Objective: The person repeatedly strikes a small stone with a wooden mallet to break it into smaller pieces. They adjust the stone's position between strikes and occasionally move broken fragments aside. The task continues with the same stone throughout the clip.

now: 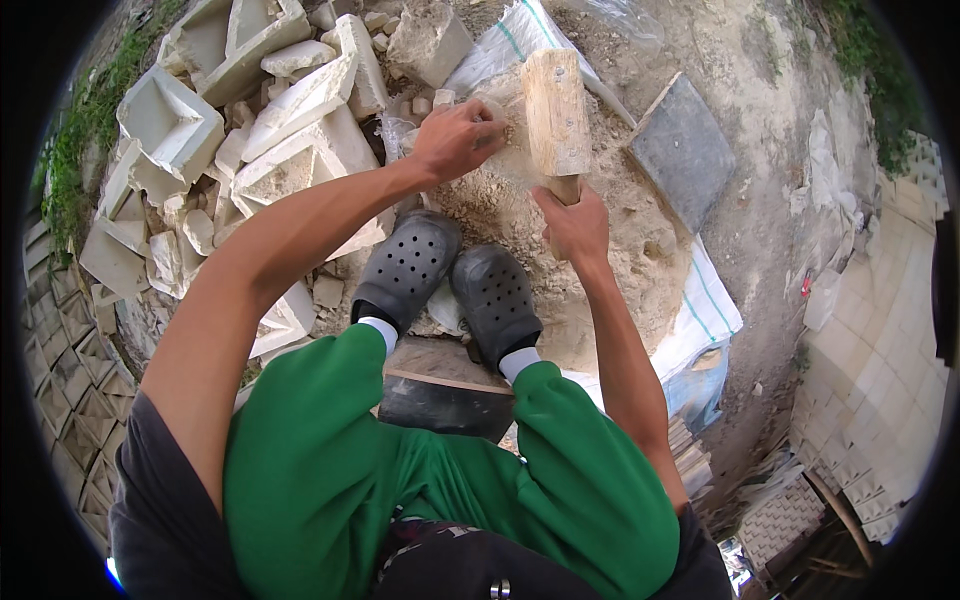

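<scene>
My right hand (578,228) is wrapped round the handle of a wooden mallet (558,115). Its pale, chipped block head is raised above crumbled, sandy plaster (610,290). My left hand (458,140) is low over the same rubble, left of the mallet, with its fingers curled inward; whatever they hold, if anything, is hidden. Close to that hand, on the left, lies a heap of broken whitish plaster mould pieces (305,100), some with hollow box-like recesses.
My feet in dark clogs (408,262) stand amid the rubble. A grey square slab (685,150) lies to the right, beside a white woven sheet (705,310) under the crumbs. Patterned blocks (70,400) are stacked at far left, pale panels (870,350) at far right.
</scene>
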`<state>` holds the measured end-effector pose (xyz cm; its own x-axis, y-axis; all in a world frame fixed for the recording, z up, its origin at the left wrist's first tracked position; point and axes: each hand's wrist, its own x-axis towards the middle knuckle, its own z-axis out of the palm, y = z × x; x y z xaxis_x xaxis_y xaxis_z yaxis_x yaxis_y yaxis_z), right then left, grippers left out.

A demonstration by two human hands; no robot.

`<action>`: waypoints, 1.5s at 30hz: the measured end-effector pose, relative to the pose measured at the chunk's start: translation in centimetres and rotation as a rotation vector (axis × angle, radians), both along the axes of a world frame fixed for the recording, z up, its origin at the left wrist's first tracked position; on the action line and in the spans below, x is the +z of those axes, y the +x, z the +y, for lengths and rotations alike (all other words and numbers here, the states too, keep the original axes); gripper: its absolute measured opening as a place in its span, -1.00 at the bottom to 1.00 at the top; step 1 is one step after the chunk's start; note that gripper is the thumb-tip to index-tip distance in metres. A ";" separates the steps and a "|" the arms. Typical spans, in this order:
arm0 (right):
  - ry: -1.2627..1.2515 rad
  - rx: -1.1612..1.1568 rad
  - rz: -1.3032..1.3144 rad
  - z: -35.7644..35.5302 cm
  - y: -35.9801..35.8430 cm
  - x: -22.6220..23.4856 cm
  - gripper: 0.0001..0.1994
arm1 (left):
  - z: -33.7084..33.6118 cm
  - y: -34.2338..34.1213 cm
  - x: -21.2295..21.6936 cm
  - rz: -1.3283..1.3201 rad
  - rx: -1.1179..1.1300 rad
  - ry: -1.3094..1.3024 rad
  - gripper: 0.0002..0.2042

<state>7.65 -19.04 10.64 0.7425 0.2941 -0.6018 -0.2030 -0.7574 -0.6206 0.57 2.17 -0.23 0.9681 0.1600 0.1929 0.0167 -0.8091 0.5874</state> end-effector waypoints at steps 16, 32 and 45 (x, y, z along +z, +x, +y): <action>0.063 -0.127 0.103 -1.9 -0.4 -3.1 -0.60 | -1.7 1.7 1.1 0.203 0.175 -0.152 -0.78; 0.178 -0.005 -0.239 -2.5 -1.1 -3.5 -0.63 | -1.0 2.8 1.2 0.108 0.229 -0.180 -0.78; 0.023 -0.010 -0.127 -1.0 -1.0 -2.3 -0.51 | -1.2 0.7 0.3 0.115 0.042 -0.089 -0.83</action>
<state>6.62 -20.05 8.33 0.8152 0.2984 -0.4964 -0.1299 -0.7411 -0.6587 1.22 0.98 0.10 0.9751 0.2121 0.0643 0.1206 -0.7513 0.6489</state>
